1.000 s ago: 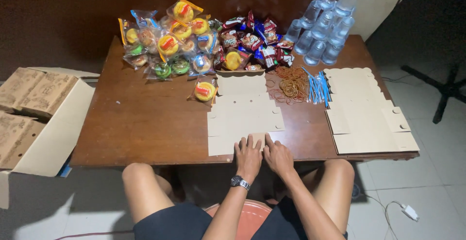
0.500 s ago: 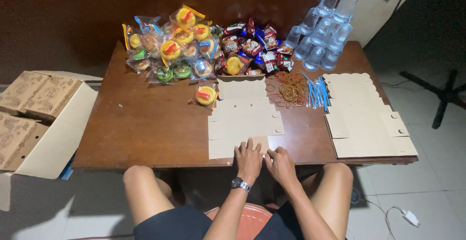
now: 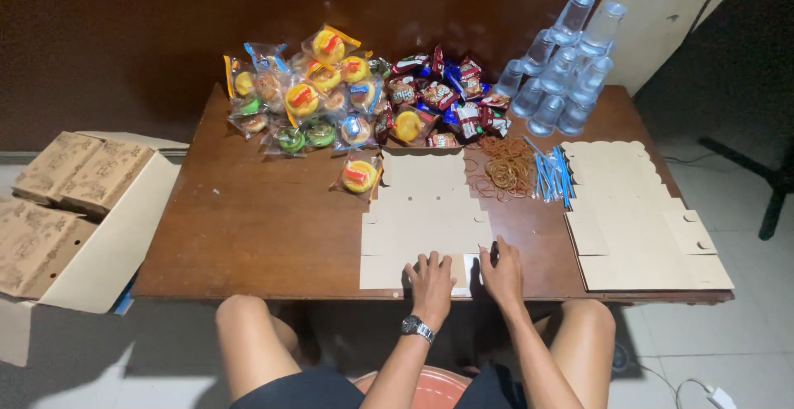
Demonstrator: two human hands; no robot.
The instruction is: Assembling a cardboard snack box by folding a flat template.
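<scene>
A flat, unfolded beige cardboard box blank (image 3: 422, 210) lies on the brown wooden table (image 3: 256, 227) in front of me. My left hand (image 3: 432, 283), with a wristwatch, rests fingers spread on the blank's near edge. My right hand (image 3: 501, 272) presses the near right flap of the same blank at the table's front edge. Neither hand lifts anything.
A stack of more flat box blanks (image 3: 637, 219) lies at the right. Wrapped round cakes (image 3: 306, 99), snack packets (image 3: 438, 95), rubber bands (image 3: 506, 167), blue straws (image 3: 552, 176) and sealed water cups (image 3: 562, 66) fill the far side. An open carton of folded boxes (image 3: 74, 210) stands on the floor at left.
Both hands have stayed on the blank's near edge, the right hand shifting slightly right onto the flap. The camera view has shifted a little.
</scene>
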